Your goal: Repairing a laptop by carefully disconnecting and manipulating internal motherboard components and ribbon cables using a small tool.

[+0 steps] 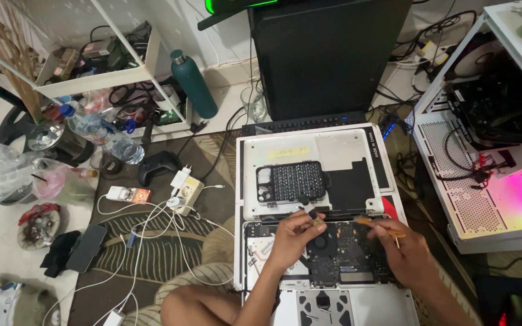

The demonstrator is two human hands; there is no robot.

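Just above the opened laptop (pixel 333 253), left hand (pixel 291 238) pinches a small tool (pixel 313 215); right hand's (pixel 406 253) grip unclear.

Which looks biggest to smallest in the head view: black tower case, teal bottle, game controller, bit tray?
1. black tower case
2. bit tray
3. teal bottle, close to the tray in apparent size, so that order is unsure
4. game controller

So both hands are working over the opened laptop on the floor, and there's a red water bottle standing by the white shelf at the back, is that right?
Not quite: the water bottle is dark teal, not red, as the head view shows. The rest holds: the left hand and right hand are over the opened laptop on the floor, and the bottle stands by the white shelf at the back.
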